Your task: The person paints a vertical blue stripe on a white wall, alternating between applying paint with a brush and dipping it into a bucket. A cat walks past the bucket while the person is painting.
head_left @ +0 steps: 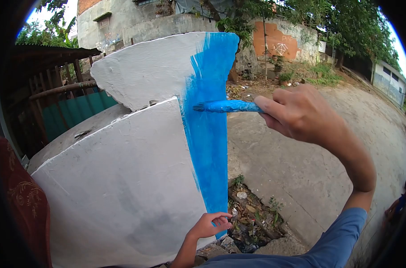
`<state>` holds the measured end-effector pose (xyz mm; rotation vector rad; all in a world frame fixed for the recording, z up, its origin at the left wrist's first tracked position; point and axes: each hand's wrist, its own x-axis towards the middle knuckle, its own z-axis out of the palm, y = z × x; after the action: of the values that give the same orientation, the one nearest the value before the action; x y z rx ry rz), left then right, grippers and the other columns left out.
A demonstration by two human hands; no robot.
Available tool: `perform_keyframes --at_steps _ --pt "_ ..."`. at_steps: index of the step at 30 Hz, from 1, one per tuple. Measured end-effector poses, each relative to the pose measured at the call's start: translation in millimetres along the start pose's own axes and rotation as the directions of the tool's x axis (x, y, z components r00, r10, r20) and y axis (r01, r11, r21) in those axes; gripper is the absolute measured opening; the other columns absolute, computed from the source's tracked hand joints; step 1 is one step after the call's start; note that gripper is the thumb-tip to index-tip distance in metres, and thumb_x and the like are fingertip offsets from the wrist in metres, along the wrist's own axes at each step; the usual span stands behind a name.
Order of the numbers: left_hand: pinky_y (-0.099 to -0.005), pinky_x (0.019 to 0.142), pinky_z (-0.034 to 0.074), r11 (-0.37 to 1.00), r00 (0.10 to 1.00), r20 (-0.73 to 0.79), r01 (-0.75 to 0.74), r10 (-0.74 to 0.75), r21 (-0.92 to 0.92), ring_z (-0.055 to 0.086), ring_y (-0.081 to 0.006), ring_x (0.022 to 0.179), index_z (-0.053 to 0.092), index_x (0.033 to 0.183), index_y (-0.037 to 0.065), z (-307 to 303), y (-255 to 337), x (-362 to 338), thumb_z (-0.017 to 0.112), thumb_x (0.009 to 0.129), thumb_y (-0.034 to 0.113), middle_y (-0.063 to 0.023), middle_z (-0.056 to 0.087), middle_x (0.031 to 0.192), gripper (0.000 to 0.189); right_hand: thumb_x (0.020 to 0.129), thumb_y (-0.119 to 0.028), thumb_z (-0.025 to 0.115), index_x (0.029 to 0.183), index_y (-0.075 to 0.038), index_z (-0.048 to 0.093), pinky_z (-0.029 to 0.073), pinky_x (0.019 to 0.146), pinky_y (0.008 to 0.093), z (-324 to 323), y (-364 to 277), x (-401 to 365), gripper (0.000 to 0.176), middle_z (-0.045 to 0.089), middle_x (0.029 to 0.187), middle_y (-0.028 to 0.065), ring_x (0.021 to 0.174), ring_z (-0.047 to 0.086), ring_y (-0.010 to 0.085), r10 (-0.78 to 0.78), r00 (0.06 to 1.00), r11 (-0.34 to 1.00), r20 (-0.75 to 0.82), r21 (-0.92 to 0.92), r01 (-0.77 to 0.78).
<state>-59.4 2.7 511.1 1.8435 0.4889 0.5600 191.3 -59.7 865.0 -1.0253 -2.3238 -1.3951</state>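
My right hand (pixel 296 111) grips the handle end of a paint-covered blue brush (pixel 232 106). The bristles point left and lie against the blue-painted strip (pixel 209 134) of the wall. This strip runs down the wall's right end, with streaky brush marks along its left edge. To its left the wall surface (pixel 122 187) is whitish, and the upper slab (pixel 145 67) is whitish too. Down by the foot of the blue strip is my left hand (pixel 211 224), its fingers loosely curled and apart, holding nothing.
Leaves and litter (pixel 252 219) fill a gutter right of the wall's foot. Beyond it runs a concrete path (pixel 296 178). Dark red patterned cloth (pixel 22 201) stands at the left edge, near a roofed shed (pixel 55 67). Trees and buildings are behind.
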Motion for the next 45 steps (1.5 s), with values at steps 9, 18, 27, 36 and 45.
perform_keyframes --at_steps 9,18,27,36,45 --pt "-0.0252 0.073 0.051 1.000 0.998 -0.048 0.030 -0.030 0.008 0.063 -0.0087 0.077 0.067 0.116 0.007 -0.6 8.1 -11.7 0.073 0.086 0.018 -0.0024 0.070 0.087 0.032 0.088 -0.016 0.065 0.083 -0.003 0.065 0.033 0.036 0.0276 13.5 59.8 37.0 0.014 0.052 0.055 0.0021 0.041 0.040 0.0093 0.015 0.998 0.986 -0.067 -0.162 -0.025" --pt "-0.0252 0.073 0.051 0.999 0.999 -0.029 0.033 -0.033 -0.012 0.063 -0.0085 0.077 0.066 0.116 0.006 3.8 6.1 -13.6 0.073 0.085 0.018 -0.0025 0.070 0.087 0.033 0.081 -0.010 0.071 0.100 -0.001 0.067 0.049 0.047 0.0323 -10.1 59.7 29.4 0.022 0.061 0.063 0.0076 0.050 0.059 0.0184 0.038 0.942 0.959 -0.334 -0.254 -0.129" --pt "-0.0254 0.073 0.051 0.996 0.996 -0.037 0.085 -0.085 0.001 0.062 -0.0088 0.078 0.067 0.116 0.007 3.1 2.1 -20.3 0.073 0.086 0.019 -0.0024 0.069 0.087 0.033 0.083 -0.002 0.059 0.094 0.004 0.059 0.044 0.038 0.0313 29.0 28.1 21.7 0.013 0.054 0.061 0.0092 0.049 0.057 0.0171 0.053 0.974 0.952 -0.221 -0.284 -0.117" --pt "-0.0261 0.073 0.051 0.997 0.997 -0.003 0.072 -0.072 -0.014 0.063 -0.0092 0.077 0.067 0.116 0.007 6.7 7.5 -18.4 0.073 0.086 0.021 -0.0024 0.069 0.086 0.033 0.077 -0.008 0.058 0.092 0.004 0.058 0.044 0.040 0.0331 24.4 -23.7 -2.8 0.019 0.053 0.061 0.0076 0.052 0.060 0.0196 0.010 1.000 0.993 0.001 -0.119 -0.010" --pt "-0.0259 0.073 0.051 0.998 0.998 0.008 0.070 -0.070 0.004 0.063 -0.0091 0.078 0.066 0.117 0.008 6.0 9.2 -24.8 0.073 0.086 0.022 -0.0027 0.070 0.087 0.034 0.085 -0.009 0.058 0.084 -0.001 0.060 0.037 0.036 0.0299 20.4 7.0 17.6 0.008 0.050 0.056 0.0038 0.045 0.049 0.0135 -0.020 0.997 0.997 0.070 -0.072 0.025"
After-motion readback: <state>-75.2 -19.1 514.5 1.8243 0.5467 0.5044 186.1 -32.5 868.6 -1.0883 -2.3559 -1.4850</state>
